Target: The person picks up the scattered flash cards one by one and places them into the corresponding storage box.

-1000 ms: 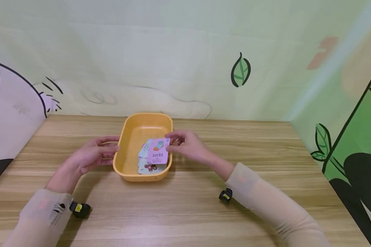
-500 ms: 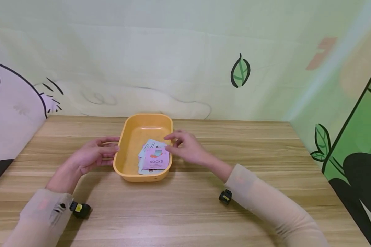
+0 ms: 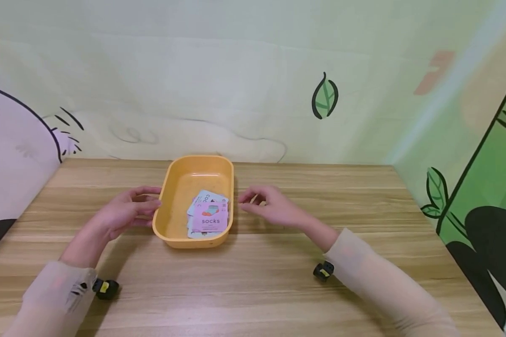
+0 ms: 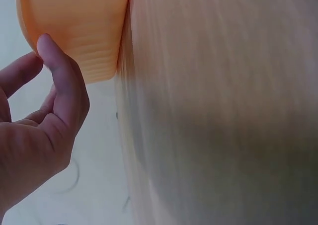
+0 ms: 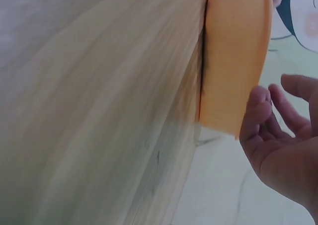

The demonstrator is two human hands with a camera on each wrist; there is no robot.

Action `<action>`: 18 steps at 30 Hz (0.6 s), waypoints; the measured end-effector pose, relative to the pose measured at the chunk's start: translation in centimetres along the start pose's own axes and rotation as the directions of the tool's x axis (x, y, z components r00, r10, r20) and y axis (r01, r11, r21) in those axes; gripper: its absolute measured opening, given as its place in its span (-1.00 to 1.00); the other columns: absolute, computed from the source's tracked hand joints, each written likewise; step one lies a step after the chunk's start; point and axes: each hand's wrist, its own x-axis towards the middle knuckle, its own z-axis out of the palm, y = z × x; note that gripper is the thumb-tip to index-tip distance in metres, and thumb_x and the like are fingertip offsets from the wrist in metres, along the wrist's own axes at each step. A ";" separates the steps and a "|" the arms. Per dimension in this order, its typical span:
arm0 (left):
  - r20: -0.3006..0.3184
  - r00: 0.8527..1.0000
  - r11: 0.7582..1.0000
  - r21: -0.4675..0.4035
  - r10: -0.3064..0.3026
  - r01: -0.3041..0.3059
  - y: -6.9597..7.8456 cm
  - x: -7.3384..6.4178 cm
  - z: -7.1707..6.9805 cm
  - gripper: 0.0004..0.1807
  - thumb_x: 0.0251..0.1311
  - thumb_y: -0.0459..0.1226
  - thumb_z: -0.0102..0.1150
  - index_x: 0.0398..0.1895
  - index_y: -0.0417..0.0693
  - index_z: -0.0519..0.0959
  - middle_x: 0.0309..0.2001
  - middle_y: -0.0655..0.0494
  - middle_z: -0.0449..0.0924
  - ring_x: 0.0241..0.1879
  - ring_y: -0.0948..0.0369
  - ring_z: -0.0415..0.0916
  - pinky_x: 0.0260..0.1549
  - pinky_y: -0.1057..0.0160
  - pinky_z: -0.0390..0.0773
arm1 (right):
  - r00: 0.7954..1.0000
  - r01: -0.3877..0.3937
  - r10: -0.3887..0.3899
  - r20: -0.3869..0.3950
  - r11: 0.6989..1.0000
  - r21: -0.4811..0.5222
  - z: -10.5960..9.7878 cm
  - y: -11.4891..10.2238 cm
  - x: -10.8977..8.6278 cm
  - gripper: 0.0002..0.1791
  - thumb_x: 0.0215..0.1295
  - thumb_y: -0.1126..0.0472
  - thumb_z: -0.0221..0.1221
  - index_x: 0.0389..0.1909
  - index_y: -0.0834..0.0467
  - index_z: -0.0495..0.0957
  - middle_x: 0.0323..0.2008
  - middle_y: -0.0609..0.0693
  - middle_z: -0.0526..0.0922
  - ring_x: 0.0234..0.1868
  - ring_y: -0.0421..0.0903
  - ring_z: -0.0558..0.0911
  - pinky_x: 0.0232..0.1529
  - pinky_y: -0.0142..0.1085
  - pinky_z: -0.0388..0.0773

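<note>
A yellow plastic tray (image 3: 174, 187) stands on the wooden table with several picture cards in it. On top of the pile lies a pink card (image 3: 210, 220) printed "socks" with a sock picture; pale blue cards (image 3: 208, 194) show partly beneath it. My left hand (image 3: 128, 210) is at the tray's left side, its fingertips touching the wall near the rim, as the left wrist view also shows. Beyond the right wall is my right hand (image 3: 274, 205), loosely bent and holding nothing, a little apart from the tray in the head view.
The wooden table (image 3: 219, 290) extends around the tray on all sides. Behind it hangs a pale green backdrop (image 3: 219, 84) with painted leaves and black-and-white shapes. A small black camera sits on each wrist, the left (image 3: 106, 289) and the right (image 3: 323, 270).
The right hand released the pink socks card, which dropped onto the pile in the tray. That hand then moved right, out past the tray's wall. The left hand stayed at the tray's left side.
</note>
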 end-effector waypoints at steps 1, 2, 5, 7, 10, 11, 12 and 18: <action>-0.003 1.000 1.000 0.023 0.013 -0.013 -0.1 -0.1 0.0 -0.30 0.51 -0.21 0.15 0.53 -0.33 0.12 0.19 -0.27 0.45 -0.09 0.10 0.64 -0.08 0.12 0.70 | 1.000 0.006 -0.006 0.015 1.000 -0.003 -0.2 0.1 -0.2 -0.80 0.47 0.26 0.22 -0.02 0.29 0.67 -0.17 -0.04 0.68 -0.18 -0.07 0.60 -0.14 -0.18 0.60; -0.010 1.000 0.999 0.048 0.025 -0.025 -0.1 -0.2 0.1 -0.31 0.51 -0.20 0.15 0.52 -0.34 0.14 0.21 -0.30 0.43 -0.09 0.09 0.64 -0.10 0.13 0.71 | 0.999 0.014 -0.014 0.030 1.000 -0.006 -0.4 0.3 -0.5 -0.79 0.47 0.27 0.22 -0.02 0.31 0.66 -0.19 -0.03 0.68 -0.19 -0.07 0.60 -0.14 -0.17 0.60; -0.024 0.997 0.991 0.110 0.075 -0.072 -0.3 -0.6 0.2 -0.36 0.52 -0.21 0.13 0.48 -0.39 0.20 0.18 -0.36 0.43 -0.13 0.07 0.65 -0.15 0.12 0.72 | 0.997 0.025 -0.023 0.068 0.999 -0.025 -1.0 0.5 -1.4 -0.78 0.46 0.28 0.22 -0.01 0.32 0.65 -0.19 -0.02 0.68 -0.19 -0.07 0.61 -0.13 -0.14 0.60; -0.035 0.993 0.984 0.139 0.113 -0.108 -0.5 -0.9 0.4 -0.39 0.53 -0.22 0.12 0.44 -0.42 0.24 0.12 -0.37 0.46 -0.17 0.06 0.66 -0.19 0.10 0.73 | 0.996 0.027 -0.023 0.085 0.999 -0.040 -1.5 0.8 -2.2 -0.77 0.46 0.27 0.22 0.00 0.32 0.65 -0.18 0.00 0.68 -0.19 -0.07 0.61 -0.11 -0.11 0.61; -0.057 0.982 0.966 0.200 0.179 -0.164 -0.6 -1.4 0.7 -0.44 0.54 -0.22 0.11 0.39 -0.44 0.31 0.02 -0.33 0.50 -0.24 0.07 0.63 -0.25 0.09 0.74 | 0.994 0.022 -0.016 0.109 0.998 -0.058 -2.4 1.2 -3.3 -0.75 0.47 0.26 0.20 0.04 0.32 0.63 -0.14 0.06 0.67 -0.16 -0.07 0.61 -0.09 -0.09 0.61; -0.067 0.978 0.958 0.225 0.198 -0.178 -0.7 -1.6 0.7 -0.46 0.54 -0.21 0.10 0.38 -0.44 0.33 0.00 -0.31 0.50 -0.25 0.07 0.61 -0.27 0.10 0.74 | 0.993 0.018 -0.011 0.115 0.998 -0.061 -2.7 1.4 -3.7 -0.74 0.48 0.25 0.19 0.04 0.32 0.63 -0.13 0.08 0.67 -0.16 -0.06 0.61 -0.10 -0.09 0.61; -0.076 0.973 0.948 0.256 0.216 -0.191 -0.7 -1.8 0.7 -0.47 0.55 -0.20 0.09 0.36 -0.44 0.35 -0.02 -0.30 0.50 -0.26 0.07 0.59 -0.29 0.11 0.74 | 0.993 0.018 -0.010 0.119 0.998 -0.064 -3.0 1.7 -4.0 -0.74 0.49 0.25 0.18 0.05 0.32 0.62 -0.13 0.10 0.67 -0.16 -0.06 0.60 -0.11 -0.11 0.60; -0.129 0.948 0.840 0.510 0.290 -0.188 -0.4 -2.8 0.1 -0.48 0.60 -0.08 -0.04 0.33 -0.34 0.43 0.03 -0.29 0.55 -0.15 -0.04 0.57 -0.31 0.16 0.67 | 0.995 0.002 0.008 0.101 0.995 -0.096 -5.4 3.1 -6.1 -0.74 0.51 0.27 0.17 0.08 0.34 0.60 -0.11 0.16 0.66 -0.13 -0.02 0.59 -0.12 -0.12 0.58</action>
